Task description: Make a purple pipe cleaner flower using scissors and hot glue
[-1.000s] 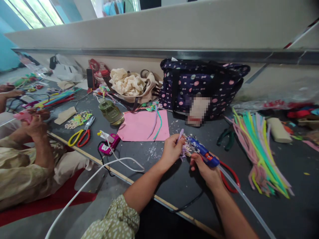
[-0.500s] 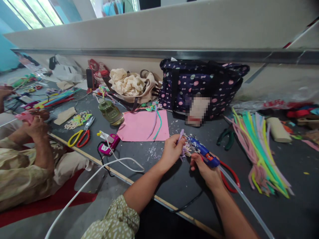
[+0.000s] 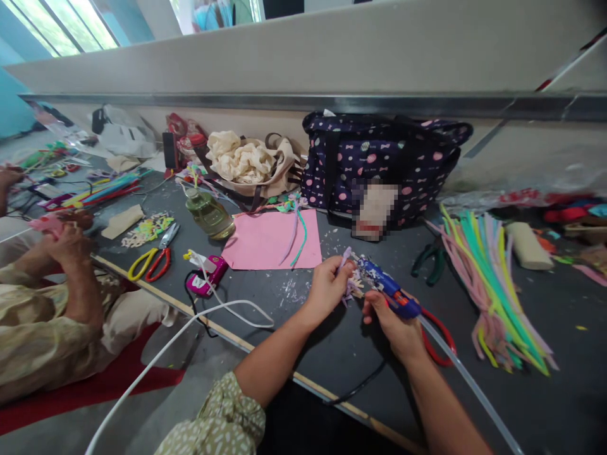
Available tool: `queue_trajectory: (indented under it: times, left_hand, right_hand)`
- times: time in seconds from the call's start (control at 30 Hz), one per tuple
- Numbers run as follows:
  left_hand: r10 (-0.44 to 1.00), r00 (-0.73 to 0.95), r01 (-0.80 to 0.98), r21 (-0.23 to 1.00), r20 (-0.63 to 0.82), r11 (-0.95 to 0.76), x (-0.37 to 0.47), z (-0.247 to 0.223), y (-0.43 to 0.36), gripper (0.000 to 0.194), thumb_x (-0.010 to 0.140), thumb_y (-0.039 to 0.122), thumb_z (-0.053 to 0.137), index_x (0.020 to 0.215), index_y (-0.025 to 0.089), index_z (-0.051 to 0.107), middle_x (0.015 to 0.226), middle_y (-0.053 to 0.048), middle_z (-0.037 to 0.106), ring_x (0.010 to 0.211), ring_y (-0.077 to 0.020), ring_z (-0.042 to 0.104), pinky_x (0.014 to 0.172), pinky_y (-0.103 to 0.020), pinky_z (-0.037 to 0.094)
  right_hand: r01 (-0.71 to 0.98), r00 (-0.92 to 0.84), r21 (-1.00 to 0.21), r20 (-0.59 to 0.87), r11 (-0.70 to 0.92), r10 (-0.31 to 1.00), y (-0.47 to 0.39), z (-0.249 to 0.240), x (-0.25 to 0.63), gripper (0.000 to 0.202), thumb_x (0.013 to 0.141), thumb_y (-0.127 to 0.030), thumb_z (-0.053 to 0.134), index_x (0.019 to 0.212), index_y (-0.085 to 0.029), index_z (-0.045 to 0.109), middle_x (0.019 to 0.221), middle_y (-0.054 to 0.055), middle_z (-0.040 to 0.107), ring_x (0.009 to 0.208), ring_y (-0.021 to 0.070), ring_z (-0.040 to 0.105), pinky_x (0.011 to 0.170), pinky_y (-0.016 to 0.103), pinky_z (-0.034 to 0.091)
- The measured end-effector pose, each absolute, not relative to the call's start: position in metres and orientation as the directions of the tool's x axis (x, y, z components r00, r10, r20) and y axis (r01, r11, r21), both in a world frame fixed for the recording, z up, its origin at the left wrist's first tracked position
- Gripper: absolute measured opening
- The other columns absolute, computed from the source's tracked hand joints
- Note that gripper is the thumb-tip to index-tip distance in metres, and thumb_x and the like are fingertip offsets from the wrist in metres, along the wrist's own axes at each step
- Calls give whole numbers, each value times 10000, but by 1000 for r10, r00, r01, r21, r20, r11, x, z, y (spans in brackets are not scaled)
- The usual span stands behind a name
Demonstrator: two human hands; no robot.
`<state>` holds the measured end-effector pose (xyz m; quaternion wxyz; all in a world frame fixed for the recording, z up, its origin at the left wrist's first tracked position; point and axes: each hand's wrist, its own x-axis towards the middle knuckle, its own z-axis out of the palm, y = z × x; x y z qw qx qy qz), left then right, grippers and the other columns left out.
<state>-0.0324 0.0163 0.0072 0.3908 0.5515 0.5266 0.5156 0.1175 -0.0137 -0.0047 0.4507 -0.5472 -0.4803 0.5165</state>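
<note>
A small lilac fuzzy piece [image 3: 346,256], like a bit of pipe cleaner, is pinched between the fingers of my left hand [image 3: 329,284]. My right hand [image 3: 391,319] is wrapped round a blue glue gun [image 3: 391,291], whose nozzle points up and left, close to the lilac piece. A long clear glue stick [image 3: 467,376] runs out of the gun's back end toward the lower right. Under the nozzle lie small lilac and pale cut pieces [image 3: 354,287]. Beneath my right wrist, red scissor handles [image 3: 439,338] partly show.
Pipe cleaners [image 3: 497,291] and dark green pliers [image 3: 429,262] lie to the right. A pink sheet [image 3: 265,243], a liquid-filled bottle [image 3: 208,215], a magenta power strip [image 3: 207,276] and scissors [image 3: 159,256] are leftward. A patterned bag [image 3: 379,164] stands behind. Another person's hands [image 3: 66,237] work at far left.
Almost nothing differs. The glue gun has shifted very slightly, its nozzle staying close to the lilac piece; my left hand keeps its pinch.
</note>
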Motion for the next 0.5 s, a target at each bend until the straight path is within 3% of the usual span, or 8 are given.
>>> queue_trajectory:
  times: [0.5]
  left_hand:
    - [986, -58, 174, 975, 154, -142, -31, 5, 16, 328, 881, 410, 502, 672, 162, 551, 654, 10, 529, 642, -119, 474, 620, -229, 355]
  right_hand:
    - [11, 31, -995, -101, -101, 994, -14, -12, 119, 328, 714, -470, 739, 750, -165, 626, 566, -3, 624, 422, 115, 568, 418, 221, 477]
